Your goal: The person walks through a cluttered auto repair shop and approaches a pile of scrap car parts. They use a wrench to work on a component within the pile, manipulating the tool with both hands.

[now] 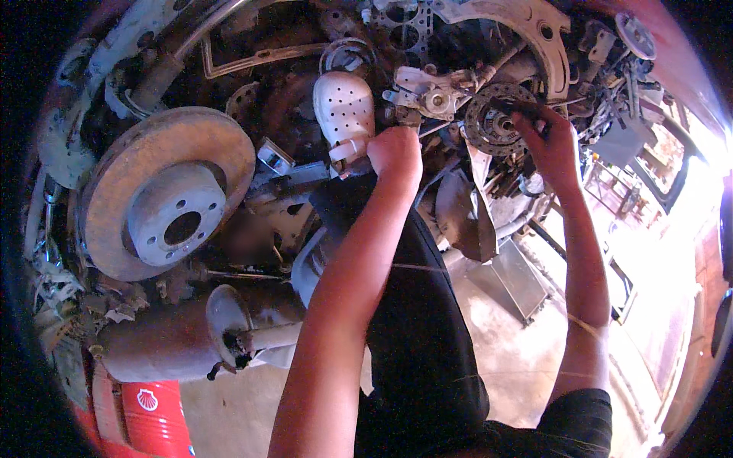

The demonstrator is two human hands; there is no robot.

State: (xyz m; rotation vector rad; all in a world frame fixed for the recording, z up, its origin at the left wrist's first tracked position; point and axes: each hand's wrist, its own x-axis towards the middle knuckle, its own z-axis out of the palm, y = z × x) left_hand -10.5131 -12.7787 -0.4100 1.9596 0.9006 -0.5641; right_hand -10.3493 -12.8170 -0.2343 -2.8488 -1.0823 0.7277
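Note:
My right hand point(551, 141) reaches in among piled car parts, its fingers bent over the hub and right side of a round, dirty clutch disc point(487, 141). My left hand point(397, 156) is closed in a fist beside the strap of a white clog with holes point(343, 103). Whatever that hand grips is hidden behind its knuckles. Just above it lies a pale cast-metal part point(435, 93) with a round bore. My leg in black trousers point(427, 305) runs up to the clog, which stands on the pile.
A large rusty brake disc point(107, 198) leans at the left. Below it lies a cylindrical metal canister point(160, 340), with a red drum point(156, 420) at the lower left. A curved metal arm point(527, 19) and a perforated gasket point(408, 34) lie at the back. A metal box point(511, 278) stands on the floor.

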